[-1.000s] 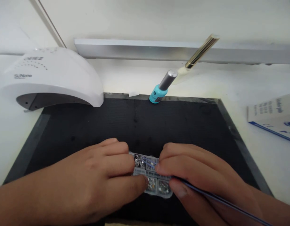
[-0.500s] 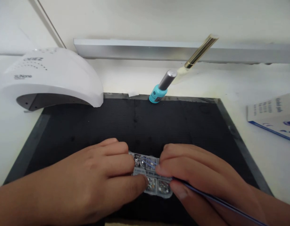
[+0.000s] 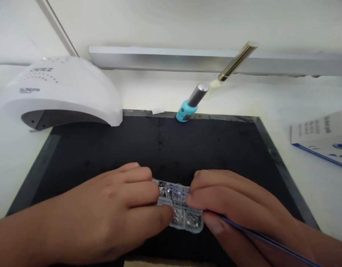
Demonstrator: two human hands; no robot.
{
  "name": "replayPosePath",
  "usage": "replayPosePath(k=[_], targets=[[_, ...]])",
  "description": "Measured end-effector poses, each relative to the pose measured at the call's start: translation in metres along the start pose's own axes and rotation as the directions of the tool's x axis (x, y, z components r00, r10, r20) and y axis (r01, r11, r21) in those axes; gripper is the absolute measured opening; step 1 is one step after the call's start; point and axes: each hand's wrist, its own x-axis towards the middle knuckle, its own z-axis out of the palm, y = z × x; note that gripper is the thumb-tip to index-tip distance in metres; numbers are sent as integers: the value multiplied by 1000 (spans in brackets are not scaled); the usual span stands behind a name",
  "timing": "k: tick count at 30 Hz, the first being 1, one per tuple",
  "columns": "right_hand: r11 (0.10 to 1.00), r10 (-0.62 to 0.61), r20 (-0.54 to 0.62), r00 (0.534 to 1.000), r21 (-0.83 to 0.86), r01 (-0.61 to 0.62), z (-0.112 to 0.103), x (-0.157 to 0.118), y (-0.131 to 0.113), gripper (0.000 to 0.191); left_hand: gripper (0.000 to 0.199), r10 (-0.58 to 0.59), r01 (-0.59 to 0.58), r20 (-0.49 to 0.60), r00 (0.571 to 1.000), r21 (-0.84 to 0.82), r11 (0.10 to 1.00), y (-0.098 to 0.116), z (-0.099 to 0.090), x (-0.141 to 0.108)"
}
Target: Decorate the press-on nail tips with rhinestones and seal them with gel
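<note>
A clear compartment box point(image 3: 193, 221) of small shiny gems lies over the black mat, between my two hands. My left hand point(image 3: 126, 211) grips its left end, with the thumb across the near side and the fingers along the far side. Thin blue tweezers point(image 3: 259, 235) are pinched in my right hand point(image 3: 237, 207); their tips reach over the far row of compartments, near the dark-looking gems. Whether a gem sits between the tips is too small to tell. My left fingers hide the box's left part.
A white nail lamp point(image 3: 73, 89) stands at the back left. Behind the black mat point(image 3: 126, 144), a turquoise bottle point(image 3: 186, 110) and a gold-capped bottle point(image 3: 237, 62) stand at the rear. A white and blue box point(image 3: 321, 137) lies at the right.
My right hand and the tweezers have shifted very slightly to the right. My left hand keeps its hold on the box.
</note>
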Motion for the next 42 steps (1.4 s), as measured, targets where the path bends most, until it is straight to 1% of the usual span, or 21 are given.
replayPosePath(k=[5, 11, 16, 22, 26, 29, 35, 42], targets=[[1000, -23, 2, 1000, 11, 23, 0, 2, 1, 28, 19, 3, -3, -14, 1000, -2, 1000, 1, 1, 0], [999, -29, -16, 999, -16, 29, 1, 3, 0, 18, 18, 13, -13, -32, 999, -2, 1000, -1, 3, -1], [1000, -27, -2, 1000, -5, 27, 1, 4, 1, 19, 17, 9, -9, -4, 1000, -17, 1000, -1, 4, -2], [999, -30, 8, 1000, -32, 31, 1, 3, 0, 16, 19, 5, -5, -3, 1000, -11, 1000, -1, 2, -2], [998, -20, -22, 1000, -58, 19, 3, -1, 0, 14, 19, 8, -8, -10, 1000, -9, 1000, 0, 1, -1], [996, -41, -52, 998, -76, 37, 3, -3, 0, 14, 18, 6, -6, -13, 1000, -20, 1000, 0, 2, -1], [997, -40, -36, 999, -65, 38, 1, -6, -1, 14, 16, 3, -3, -8, 1000, -11, 1000, 0, 3, -2], [998, -38, -37, 999, -53, 36, 3, -3, 0, 13, 15, 5, -5, -9, 1000, -27, 1000, 0, 3, -2]])
